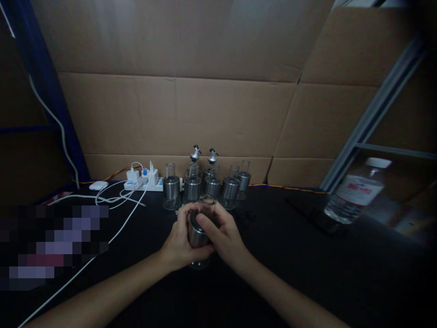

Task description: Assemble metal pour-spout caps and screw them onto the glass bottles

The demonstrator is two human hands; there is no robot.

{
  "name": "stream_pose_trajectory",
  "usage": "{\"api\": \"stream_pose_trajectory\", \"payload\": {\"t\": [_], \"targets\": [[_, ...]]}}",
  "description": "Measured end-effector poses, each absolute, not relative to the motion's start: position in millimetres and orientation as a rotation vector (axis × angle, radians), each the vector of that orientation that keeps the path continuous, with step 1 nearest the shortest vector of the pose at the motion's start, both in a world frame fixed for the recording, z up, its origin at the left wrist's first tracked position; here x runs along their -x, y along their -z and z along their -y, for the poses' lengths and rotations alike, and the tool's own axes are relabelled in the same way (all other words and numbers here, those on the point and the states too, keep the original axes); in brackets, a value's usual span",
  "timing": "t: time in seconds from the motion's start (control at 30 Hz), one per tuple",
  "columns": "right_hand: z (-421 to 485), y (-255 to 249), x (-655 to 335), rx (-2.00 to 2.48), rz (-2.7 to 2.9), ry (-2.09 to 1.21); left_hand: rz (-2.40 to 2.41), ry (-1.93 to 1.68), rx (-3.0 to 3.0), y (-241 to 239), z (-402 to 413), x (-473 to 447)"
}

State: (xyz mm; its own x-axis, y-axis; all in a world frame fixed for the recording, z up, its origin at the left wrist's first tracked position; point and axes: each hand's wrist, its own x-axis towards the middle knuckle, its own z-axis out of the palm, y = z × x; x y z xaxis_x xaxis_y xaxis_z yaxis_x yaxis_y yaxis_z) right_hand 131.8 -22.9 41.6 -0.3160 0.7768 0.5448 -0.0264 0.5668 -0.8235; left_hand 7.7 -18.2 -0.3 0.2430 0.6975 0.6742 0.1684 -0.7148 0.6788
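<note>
"What do I get on my remote feed, starting from the left of the frame?"

"I see a small white case (99,185) lying on a black table (290,282). To its right, left of center, white adapters (133,175) crowd a power strip (157,184)."

"And at center?"

"I count two silver pour spouts (212,156) above a cluster of glass bottles (171,187) with metal sleeves, standing before a cardboard wall (235,114)."

"How are the hands?"

"Just below the cluster, in the lower center, I watch the left hand (179,239) clamp the left side of the held bottle (197,236), open neck up. The right hand (223,230) clasps it from the right, thumb pressed across its front. I cannot tell whether its base touches the table."

"Anything at right?"

"I see a clear water bottle (357,191), white-capped with a red-marked label, well apart from both hands."
</note>
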Motion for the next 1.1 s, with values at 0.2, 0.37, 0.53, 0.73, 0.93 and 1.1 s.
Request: {"api": "stream_pose_trajectory", "payload": {"t": [0.2,0.37,0.53,0.73,0.93,1.1], "targets": [[20.3,-57.7,-139.3,0.525,1.49,-1.131,-0.531,-1.548,-1.796,-2.8,17.3,-7.9],[9.8,-107.3,-153.5,0.477,1.298,-0.883,-0.683,-1.651,-1.776,-1.2,11.0,-3.3],[-50.6,-176.0,-181.5,0.437,1.121,-0.085,-0.756,-1.548,-1.971,1.8,3.8,0.9],[-134.7,-215.5,-205.3,0.609,1.261,0.211,-0.826,-1.46,-2.119,3.6,3.8,1.0],[-166.4,-204.1,-203.6,0.77,1.463,-0.206,-0.825,-1.445,-2.142,3.5,2.8,1.0],[-172.6,-186.5,-203.8,0.898,1.527,-0.381,-0.806,-1.449,-2.153,2.9,3.3,0.9]]}}
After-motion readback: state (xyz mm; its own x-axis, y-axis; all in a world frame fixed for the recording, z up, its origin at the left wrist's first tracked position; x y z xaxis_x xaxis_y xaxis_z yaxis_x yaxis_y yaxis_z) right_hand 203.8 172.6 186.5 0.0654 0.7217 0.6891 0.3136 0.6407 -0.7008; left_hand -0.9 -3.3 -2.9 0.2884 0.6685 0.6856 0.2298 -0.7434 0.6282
